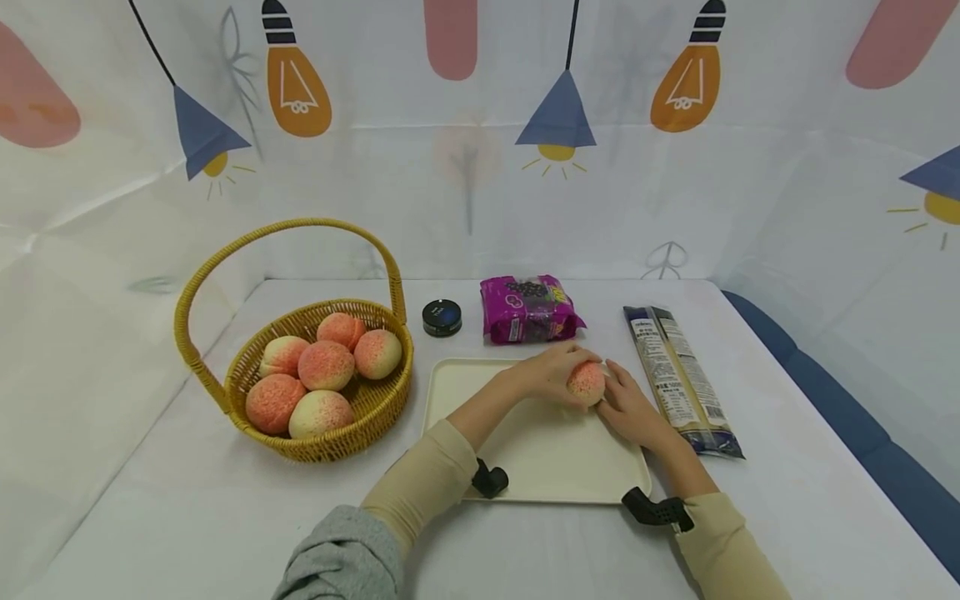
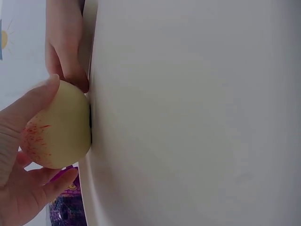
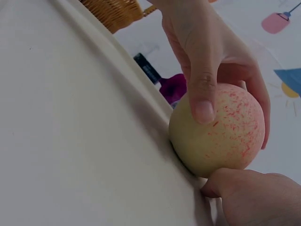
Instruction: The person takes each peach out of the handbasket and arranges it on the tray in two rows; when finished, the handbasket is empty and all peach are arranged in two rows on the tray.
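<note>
A pink-and-cream peach (image 1: 587,382) sits on the far right corner of a cream tray (image 1: 525,442). My left hand (image 1: 557,372) grips it from the left, fingers curled over its top. My right hand (image 1: 624,397) cups it from the right. The left wrist view shows the peach (image 2: 59,125) against the tray (image 2: 197,117), my left hand (image 2: 23,155) wrapped round it and the right hand's fingers (image 2: 68,56) beside it. From the right wrist, the left hand's fingers (image 3: 202,70) lie over the peach (image 3: 221,134), with my right thumb (image 3: 249,195) pressed beneath.
A wicker basket (image 1: 202,367) with several peaches stands left of the tray. Behind the tray lie a black round tin (image 1: 442,317) and a purple snack packet (image 1: 528,308). A long noodle packet (image 1: 681,377) lies to the right. A printed backdrop surrounds the white table.
</note>
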The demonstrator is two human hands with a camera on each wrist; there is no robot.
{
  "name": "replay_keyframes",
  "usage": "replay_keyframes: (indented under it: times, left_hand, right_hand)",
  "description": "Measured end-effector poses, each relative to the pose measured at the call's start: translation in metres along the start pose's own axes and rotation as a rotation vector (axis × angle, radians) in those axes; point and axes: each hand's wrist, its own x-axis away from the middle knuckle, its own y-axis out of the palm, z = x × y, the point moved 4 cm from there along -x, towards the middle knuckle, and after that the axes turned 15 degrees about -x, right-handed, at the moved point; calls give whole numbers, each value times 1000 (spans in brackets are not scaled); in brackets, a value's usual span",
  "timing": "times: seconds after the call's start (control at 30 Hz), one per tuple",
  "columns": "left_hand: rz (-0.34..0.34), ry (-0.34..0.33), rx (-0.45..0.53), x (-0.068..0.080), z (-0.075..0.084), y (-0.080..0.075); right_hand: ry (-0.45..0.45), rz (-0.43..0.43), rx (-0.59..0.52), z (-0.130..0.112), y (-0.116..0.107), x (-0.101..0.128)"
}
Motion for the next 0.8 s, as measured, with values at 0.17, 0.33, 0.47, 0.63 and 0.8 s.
replay_keyframes:
  times: [0.17, 0.33, 0.47, 0.63, 0.8]
  left_hand:
    - [-24, -28, -25, 3, -1, -1]
    - [-41, -45, -19, 5, -1, -2]
    - [-56, -80, -42, 9, -1, -6]
    - [-59, -172, -99, 16, -1, -16]
    - [-78, -214, -128, 24, -3, -25]
  right_hand:
    - [-7, -2, 10, 1, 1, -2]
    - [-8, 4, 4, 2, 1, -3]
    - [-6, -4, 4, 1, 1, -3]
    - [2, -6, -8, 0, 0, -2]
    - [13, -14, -8, 0, -1, -1]
